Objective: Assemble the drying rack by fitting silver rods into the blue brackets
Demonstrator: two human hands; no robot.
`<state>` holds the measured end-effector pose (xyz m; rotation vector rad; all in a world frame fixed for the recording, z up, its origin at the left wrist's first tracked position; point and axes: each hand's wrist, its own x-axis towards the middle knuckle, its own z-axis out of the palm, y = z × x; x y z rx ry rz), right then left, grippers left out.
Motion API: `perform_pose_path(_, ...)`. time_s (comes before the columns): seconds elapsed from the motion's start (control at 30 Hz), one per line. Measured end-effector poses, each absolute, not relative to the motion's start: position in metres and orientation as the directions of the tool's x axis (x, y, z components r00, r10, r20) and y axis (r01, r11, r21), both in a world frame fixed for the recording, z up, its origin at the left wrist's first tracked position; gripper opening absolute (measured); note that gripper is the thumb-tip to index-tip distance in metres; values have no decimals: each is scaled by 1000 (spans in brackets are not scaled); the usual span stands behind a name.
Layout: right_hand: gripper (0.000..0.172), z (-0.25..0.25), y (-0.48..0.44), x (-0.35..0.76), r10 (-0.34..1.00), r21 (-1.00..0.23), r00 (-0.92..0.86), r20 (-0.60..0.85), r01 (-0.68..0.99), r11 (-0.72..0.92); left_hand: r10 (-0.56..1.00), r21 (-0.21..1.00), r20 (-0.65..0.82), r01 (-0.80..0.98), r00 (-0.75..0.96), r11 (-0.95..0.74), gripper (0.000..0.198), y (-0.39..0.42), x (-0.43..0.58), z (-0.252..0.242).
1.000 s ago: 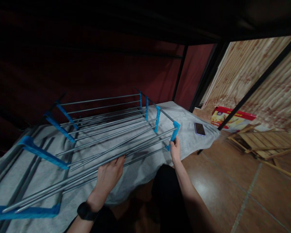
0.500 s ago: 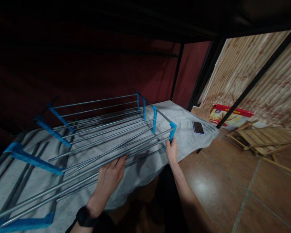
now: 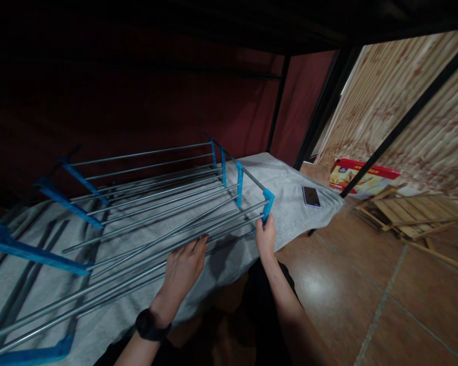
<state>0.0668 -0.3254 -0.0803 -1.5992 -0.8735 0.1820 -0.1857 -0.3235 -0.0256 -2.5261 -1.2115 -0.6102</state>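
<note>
A rack of grey metal rods [image 3: 152,215] with blue plastic brackets [image 3: 239,184] lies across a grey cloth-covered surface [image 3: 286,203]. My left hand [image 3: 185,263], below a dark wristband, is wrapped over the front rods near their middle; its fingertips are partly hidden behind them. At the right front corner, my right hand [image 3: 266,236] pinches the lower end of a blue bracket [image 3: 267,202], where the front rods meet it. One rod crosses the others diagonally. On the left, the front rods run free of the large blue bracket [image 3: 34,250].
A phone [image 3: 311,196] lies on the cloth at the right. Beyond it are a red and yellow box [image 3: 361,179] and folded wooden slats [image 3: 420,213] on the tiled floor. Black metal posts [image 3: 278,104] rise behind the cloth and at the right.
My left hand has slid to the right along the front rods. My right hand stays at the corner bracket. The rack appears shifted slightly left in view.
</note>
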Motion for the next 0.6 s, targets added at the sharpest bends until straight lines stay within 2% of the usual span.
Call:
perform_pose_path(0.2, 49, -82, -331, 70, 634, -915, 706, 316, 403, 7, 705, -51, 447, 803, 550, -594, 31, -322, -178, -27)
perform_pose_path(0.43, 49, -83, -334, 80, 655, -944, 696, 294, 318, 86, 712, -1, 424, 786, 560, -618, 32, -324, -165, -21)
perform_pose_path(0.6, 48, -84, -335, 82, 675, -942, 680, 286, 328, 68, 695, 12, 440, 770, 569, -638, 30, -327, -160, -23)
